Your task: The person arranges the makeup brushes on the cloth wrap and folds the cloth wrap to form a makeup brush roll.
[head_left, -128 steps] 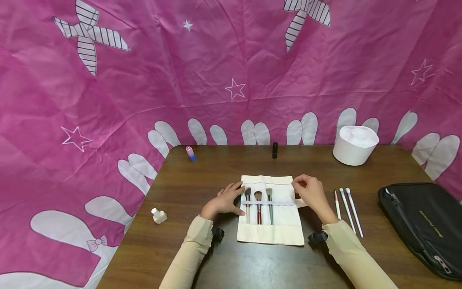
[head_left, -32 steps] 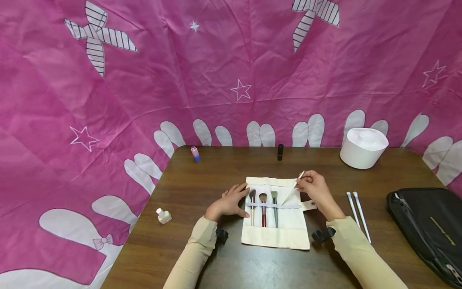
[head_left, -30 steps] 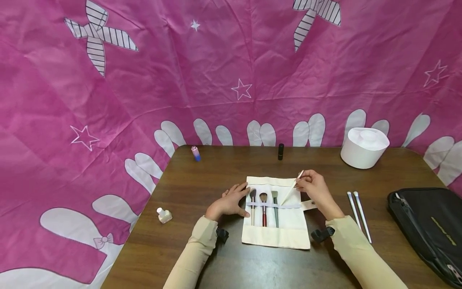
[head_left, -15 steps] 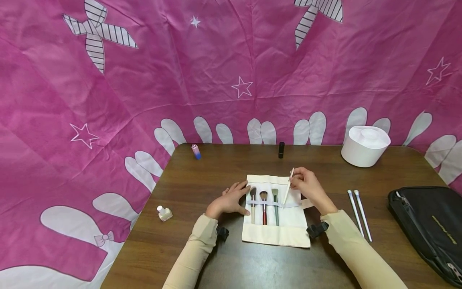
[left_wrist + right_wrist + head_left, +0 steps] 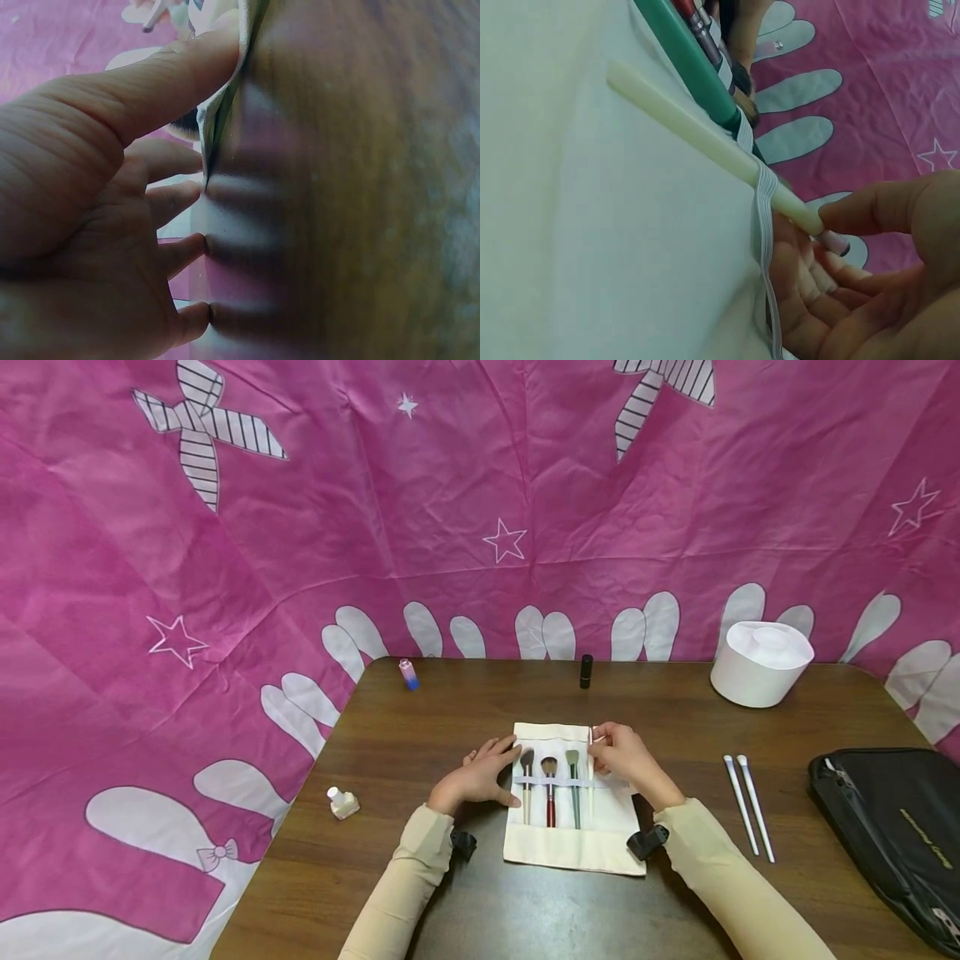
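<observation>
Right fingers [image 5: 610, 731] pinched pale brush [image 5: 690, 135] under elastic [image 5: 766, 225], best slid straight nearward, while spread left fingers [image 5: 175, 202] touched pouch [image 5: 574, 850] at left.

Six brushes [image 5: 551, 812], one cloth organizer [image 5: 573, 850]

The cream brush [image 5: 711, 145], slanted before, has turned straight and slid through the elastic band [image 5: 765, 232].

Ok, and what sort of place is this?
Probably an indoor tabletop set up for recording, perhaps in a home or studio: a pink patterned cloth hangs behind a wooden table, with makeup brushes in a fabric roll.
</observation>
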### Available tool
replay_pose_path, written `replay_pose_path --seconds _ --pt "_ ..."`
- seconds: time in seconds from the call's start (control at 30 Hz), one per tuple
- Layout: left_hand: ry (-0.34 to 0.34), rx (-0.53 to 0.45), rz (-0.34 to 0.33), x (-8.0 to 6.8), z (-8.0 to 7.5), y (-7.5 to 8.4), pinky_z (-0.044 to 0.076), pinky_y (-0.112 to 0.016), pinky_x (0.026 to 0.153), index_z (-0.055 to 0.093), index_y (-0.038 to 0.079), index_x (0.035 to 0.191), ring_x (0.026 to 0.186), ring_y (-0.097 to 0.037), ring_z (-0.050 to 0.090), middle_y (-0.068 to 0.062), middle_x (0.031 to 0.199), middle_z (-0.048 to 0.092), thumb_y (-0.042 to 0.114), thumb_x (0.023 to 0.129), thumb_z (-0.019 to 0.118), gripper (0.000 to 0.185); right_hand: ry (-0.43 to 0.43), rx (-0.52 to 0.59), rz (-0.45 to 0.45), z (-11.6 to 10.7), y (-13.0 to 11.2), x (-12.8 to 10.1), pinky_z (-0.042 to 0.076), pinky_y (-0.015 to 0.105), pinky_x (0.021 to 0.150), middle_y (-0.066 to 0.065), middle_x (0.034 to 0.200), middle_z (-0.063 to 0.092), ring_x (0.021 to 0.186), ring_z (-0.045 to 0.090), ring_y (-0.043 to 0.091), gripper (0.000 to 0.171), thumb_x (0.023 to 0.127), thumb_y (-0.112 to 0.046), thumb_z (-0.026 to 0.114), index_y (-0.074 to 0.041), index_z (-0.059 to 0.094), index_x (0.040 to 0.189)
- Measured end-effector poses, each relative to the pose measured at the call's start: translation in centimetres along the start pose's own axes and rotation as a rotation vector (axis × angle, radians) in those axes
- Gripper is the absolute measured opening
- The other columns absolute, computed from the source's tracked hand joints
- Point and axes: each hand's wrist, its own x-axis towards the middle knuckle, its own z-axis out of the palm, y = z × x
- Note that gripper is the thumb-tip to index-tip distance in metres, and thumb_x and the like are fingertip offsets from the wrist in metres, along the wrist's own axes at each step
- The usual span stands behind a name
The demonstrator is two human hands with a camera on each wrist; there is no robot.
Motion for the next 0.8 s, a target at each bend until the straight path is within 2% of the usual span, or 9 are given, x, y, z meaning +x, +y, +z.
replay_pose_path --seconds 0.17,0.3,0.57,0.8 --pt "0.001 0.002 -0.004 0.0 0.0 0.1 0.012 -0.065 0.115 0.034 0.01 0.159 0.153 -0.035 0.008 -0.006 0.169 0.015 0.032 0.084 0.084 0.093 0.029 -0.048 0.067 0.2 -0.2 -0.1 0.047 0.028 0.052 0.006 0.061 0.058 0.053 0.055 0.016 0.011 0.092 -0.005 0.06 0.005 0.058 0.095" --pt "-0.002 0.0 -0.011 -0.1 0.0 0.1 0.012 -0.065 0.115 0.034 0.011 0.159 0.154 -0.034 0.007 -0.006 0.169 0.014 0.031 0.085 0.084 0.092 0.038 -0.105 0.087 0.4 -0.2 -0.3 0.046 0.027 0.049 0.004 0.058 0.058 0.05 0.054 0.014 0.012 0.093 -0.008 0.059 0.003 0.062 0.088" --pt "-0.008 0.005 -0.026 0.0 0.1 0.2 0.013 -0.064 0.115 0.034 0.012 0.159 0.153 -0.034 0.008 -0.004 0.169 0.013 0.03 0.085 0.084 0.092 0.04 -0.202 0.04 0.7 -0.4 -0.9 0.045 0.026 0.045 0.001 0.052 0.057 0.043 0.052 0.011 0.025 0.094 -0.012 0.066 -0.003 0.064 0.072" --pt "-0.007 0.003 -0.019 -0.1 0.0 0.3 0.013 -0.064 0.115 0.034 0.011 0.159 0.153 -0.035 0.009 -0.005 0.169 0.013 0.03 0.085 0.084 0.091 0.046 -0.357 -0.002 0.8 -0.4 -1.2 0.033 0.027 0.05 -0.005 0.049 0.044 0.049 0.043 0.013 0.039 0.09 -0.017 0.068 -0.01 0.056 0.054"
